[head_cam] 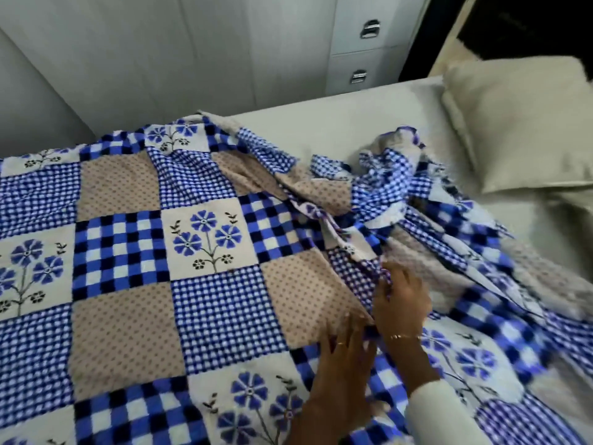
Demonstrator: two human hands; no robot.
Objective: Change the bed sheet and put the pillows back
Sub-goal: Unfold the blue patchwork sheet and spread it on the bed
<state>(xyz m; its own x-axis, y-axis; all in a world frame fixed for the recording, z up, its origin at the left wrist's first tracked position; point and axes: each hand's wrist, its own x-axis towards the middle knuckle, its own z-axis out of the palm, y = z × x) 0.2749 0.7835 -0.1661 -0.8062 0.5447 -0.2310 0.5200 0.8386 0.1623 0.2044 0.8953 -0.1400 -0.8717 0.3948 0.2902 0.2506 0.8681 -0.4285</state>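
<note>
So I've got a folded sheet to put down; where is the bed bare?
Bare mattress shows between the patchwork sheet and the pillow, along the far edge. The bunched fabric by the right hand and left hand is crowded.

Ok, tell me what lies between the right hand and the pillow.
Head view: bunched folds of the patchwork sheet, then bare mattress, lie between right hand and pillow.
</note>
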